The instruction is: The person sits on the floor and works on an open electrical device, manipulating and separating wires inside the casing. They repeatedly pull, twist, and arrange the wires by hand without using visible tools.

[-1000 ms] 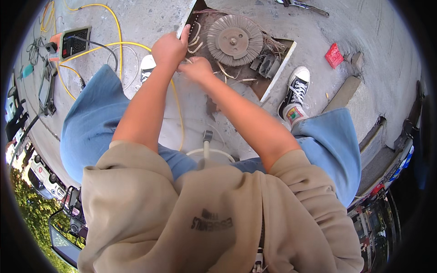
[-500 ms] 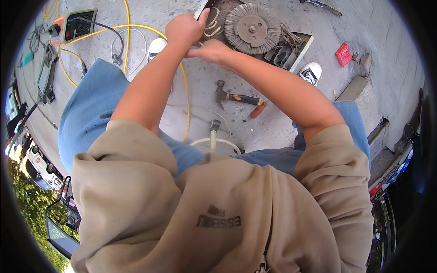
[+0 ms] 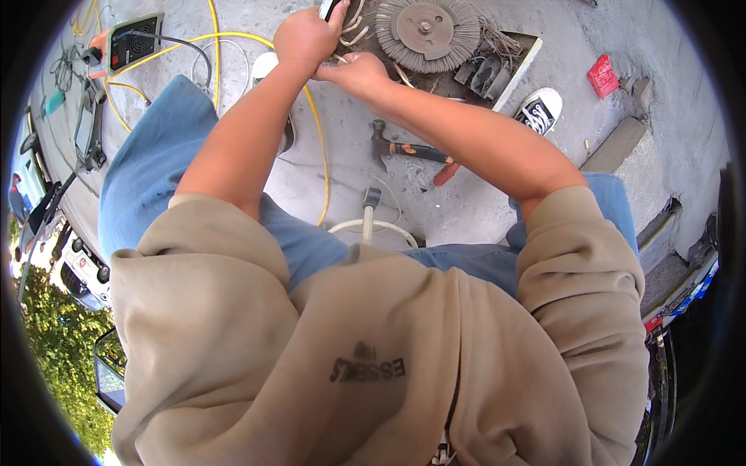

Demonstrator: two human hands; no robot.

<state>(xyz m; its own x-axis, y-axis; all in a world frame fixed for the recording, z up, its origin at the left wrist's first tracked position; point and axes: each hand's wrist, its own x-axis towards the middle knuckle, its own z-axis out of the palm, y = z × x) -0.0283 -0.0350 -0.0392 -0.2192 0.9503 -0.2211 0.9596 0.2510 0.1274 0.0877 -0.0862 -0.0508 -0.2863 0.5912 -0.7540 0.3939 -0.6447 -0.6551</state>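
As left hand (image 3: 308, 37) curls, right hand (image 3: 357, 74) beside

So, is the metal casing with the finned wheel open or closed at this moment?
Open: the finned wheel and a tangle of wires show uncovered inside the metal casing.

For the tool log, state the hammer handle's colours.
Hammer handle: black and orange, shown in the head view.

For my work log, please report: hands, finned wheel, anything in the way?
Left hand on edge of open housing; right hand close beside, grip unclear. Finned wheel sits inside housing. Hammer lying nearby, clear of both hands.
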